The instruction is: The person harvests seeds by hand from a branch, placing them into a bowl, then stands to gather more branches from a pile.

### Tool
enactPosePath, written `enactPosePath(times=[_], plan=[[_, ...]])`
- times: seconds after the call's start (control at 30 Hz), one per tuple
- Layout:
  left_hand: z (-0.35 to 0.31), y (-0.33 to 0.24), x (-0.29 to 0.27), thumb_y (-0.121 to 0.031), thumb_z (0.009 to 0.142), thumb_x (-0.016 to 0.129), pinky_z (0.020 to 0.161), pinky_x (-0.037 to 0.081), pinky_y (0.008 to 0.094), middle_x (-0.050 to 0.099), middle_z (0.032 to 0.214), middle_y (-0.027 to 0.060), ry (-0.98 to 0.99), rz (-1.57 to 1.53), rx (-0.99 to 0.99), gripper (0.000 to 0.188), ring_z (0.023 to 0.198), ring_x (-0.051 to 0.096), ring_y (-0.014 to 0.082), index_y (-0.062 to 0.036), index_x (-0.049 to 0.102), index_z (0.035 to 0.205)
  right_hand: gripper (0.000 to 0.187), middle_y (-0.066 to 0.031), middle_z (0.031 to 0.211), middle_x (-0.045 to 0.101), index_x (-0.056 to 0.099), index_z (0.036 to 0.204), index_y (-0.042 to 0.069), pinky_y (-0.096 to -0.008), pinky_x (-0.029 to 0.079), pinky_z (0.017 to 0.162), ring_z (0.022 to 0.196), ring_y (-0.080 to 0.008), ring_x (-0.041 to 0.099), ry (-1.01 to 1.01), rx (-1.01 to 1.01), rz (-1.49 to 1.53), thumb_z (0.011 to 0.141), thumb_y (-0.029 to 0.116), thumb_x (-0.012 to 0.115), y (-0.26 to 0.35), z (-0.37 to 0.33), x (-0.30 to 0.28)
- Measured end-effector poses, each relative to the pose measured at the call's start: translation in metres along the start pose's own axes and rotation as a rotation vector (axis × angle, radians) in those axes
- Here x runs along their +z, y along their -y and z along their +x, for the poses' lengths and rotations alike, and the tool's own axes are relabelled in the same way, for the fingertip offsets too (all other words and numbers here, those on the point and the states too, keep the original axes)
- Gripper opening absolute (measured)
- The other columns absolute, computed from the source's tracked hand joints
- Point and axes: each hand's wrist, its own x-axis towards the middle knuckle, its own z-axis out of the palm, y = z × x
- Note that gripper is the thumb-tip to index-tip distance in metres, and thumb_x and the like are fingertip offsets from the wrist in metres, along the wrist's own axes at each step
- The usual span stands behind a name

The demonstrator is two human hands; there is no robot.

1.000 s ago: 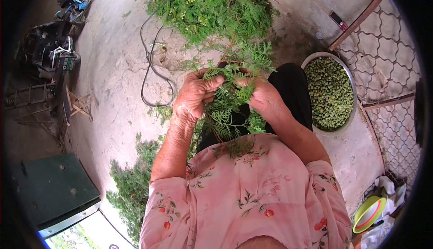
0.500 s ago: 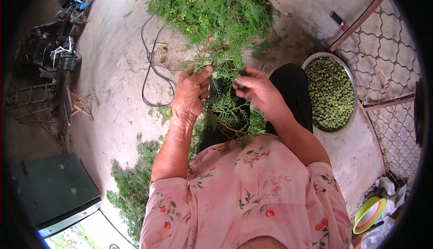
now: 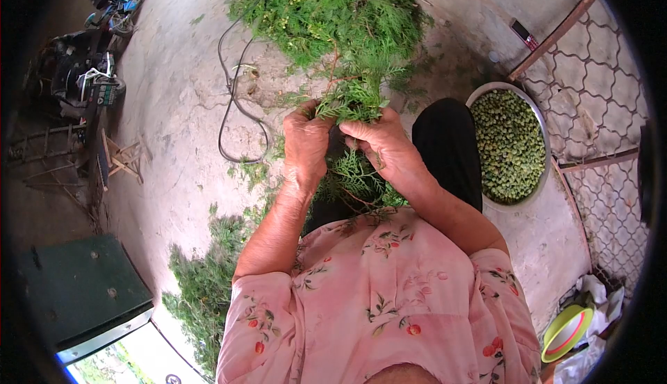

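Between my knees I hold up a green evergreen branch (image 3: 353, 100) with flat, feathery leaves. My left hand (image 3: 304, 144) pinches it from the left, the fingertips partly hidden by foliage. From the other side my right hand (image 3: 391, 146) closes thumb and fingers on the same branch, close to the left hand. Whether a small cone sits in the fingers is hidden. More leafy twigs (image 3: 351, 175) lie across my lap. By my right knee stands a round metal basin (image 3: 546, 149), filled with small green cones (image 3: 508, 148).
A big heap of evergreen branches (image 3: 333, 15) lies ahead, another pile (image 3: 205, 280) at my left. A black cable (image 3: 222, 130) loops over the concrete floor. A phone (image 3: 522, 33) lies beyond the basin, near a metal-framed mesh (image 3: 587, 71). A dark green box (image 3: 83, 290) stands left.
Both hands have come closer together on the branch, the left moving right and the right turning inward. The foliage between them is bunched higher. The basin and heaps stay put.
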Motion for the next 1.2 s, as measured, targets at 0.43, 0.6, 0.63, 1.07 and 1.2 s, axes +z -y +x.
enactPosePath(times=[0.43,0.6,0.63,1.07,1.2], plan=[[0.0,0.0,-0.002,-0.013,0.078,0.058,0.038,0.027,0.0199,0.054,0.057,0.0003,0.027,0.007,-0.062,0.014,0.043,0.041,0.0046,0.0004,0.059,0.081,0.015,-0.0053,0.074,0.057,0.053,0.088,0.001,-0.0248,0.041,0.048,0.056,-0.0128,0.052,0.062,0.044,0.081,0.075,0.001,0.061,-0.003,0.005,-0.01],[0.002,0.004,-0.001,-0.014,0.078,0.058,0.038,0.026,0.0202,0.052,0.056,-0.0006,0.012,0.037,-0.082,0.013,0.042,0.037,0.004,-0.0008,0.058,0.078,0.014,-0.0051,0.073,0.057,0.054,0.087,0.001,-0.0246,0.041,0.047,0.055,-0.0129,0.051,-0.031,0.049,0.035,0.075,-0.001,0.06,0.002,0.001,-0.002],[0.0,0.001,0.001,-0.014,0.078,0.058,0.038,0.025,0.0201,0.051,0.056,-0.0008,0.008,0.049,-0.073,0.012,0.042,0.037,0.0039,-0.0015,0.058,0.078,0.013,-0.005,0.072,0.057,0.054,0.086,0.001,-0.0243,0.041,0.047,0.054,-0.0127,0.051,-0.051,0.071,0.036,0.075,-0.001,0.06,0.002,0.001,-0.001],[0.005,0.0,-0.013,-0.013,0.077,0.061,0.038,0.017,0.0222,0.031,0.049,-0.0075,0.189,-0.201,-0.315,0.015,0.039,0.023,0.0052,-0.0098,0.048,0.069,0.014,-0.0069,0.074,0.056,0.054,0.088,-0.001,-0.0238,0.038,0.044,0.056,-0.0146,0.05,0.246,0.14,0.17,0.074,-0.002,0.059,0.001,0.008,-0.024],[0.009,-0.004,-0.017,-0.013,0.076,0.06,0.04,0.014,0.0232,0.025,0.049,-0.0075,0.101,-0.289,-0.302,0.024,0.04,0.019,0.0058,-0.0115,0.042,0.059,0.009,-0.0062,0.075,0.054,0.053,0.085,0.001,-0.0249,0.04,0.046,0.059,-0.0156,0.051,0.267,0.178,0.143,0.076,0.002,0.056,0.003,0.005,-0.032]])
